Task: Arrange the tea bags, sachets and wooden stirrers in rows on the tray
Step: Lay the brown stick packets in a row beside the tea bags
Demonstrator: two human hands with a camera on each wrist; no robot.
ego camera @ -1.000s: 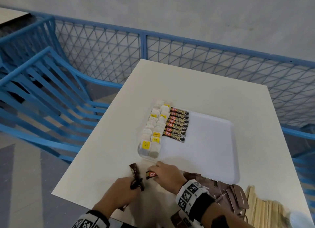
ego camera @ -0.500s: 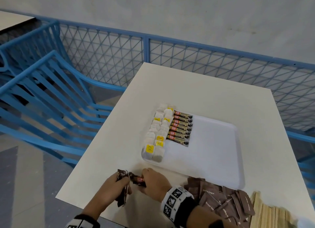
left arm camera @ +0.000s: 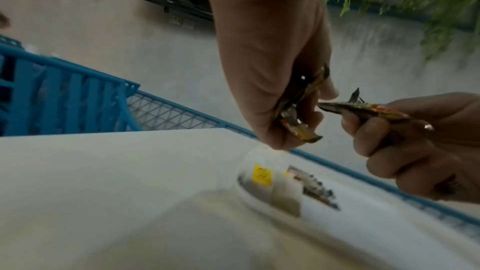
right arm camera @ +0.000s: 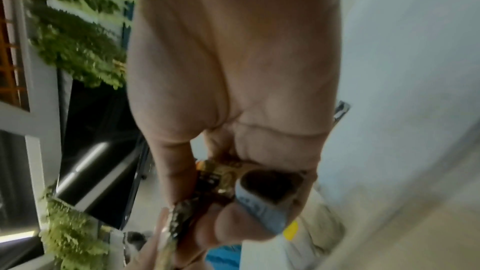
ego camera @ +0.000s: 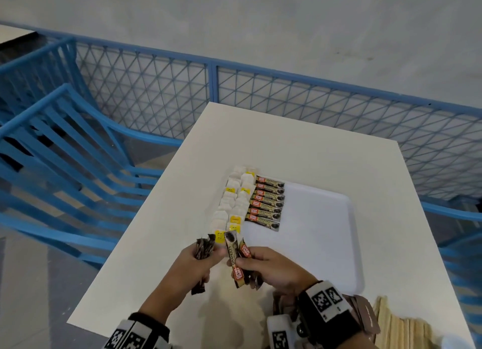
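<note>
A white tray (ego camera: pixel 326 244) lies on the white table (ego camera: pixel 300 145). Two columns of tea bags (ego camera: pixel 232 200) line its left edge, and a row of dark coffee sachets (ego camera: pixel 267 202) lies beside them. My left hand (ego camera: pixel 193 265) grips a small bunch of dark sachets (ego camera: pixel 203 248) above the table's near side. My right hand (ego camera: pixel 271 267) holds two more sachets (ego camera: pixel 234 260) upright, just right of the left hand and in front of the tray's near left corner. In the left wrist view the left hand's bunch (left arm camera: pixel 301 108) and the right hand's sachet (left arm camera: pixel 363 108) almost meet.
A heap of brown sachets (ego camera: pixel 362 314) and a stack of wooden stirrers (ego camera: pixel 401 327) lie at the table's near right corner. A blue mesh fence (ego camera: pixel 287 92) runs behind the table, and blue chairs (ego camera: pixel 65 153) stand to the left.
Both hands have lifted off the table with their sachets and come up toward the tray's near left corner. The right hand now holds its sachets upright.
</note>
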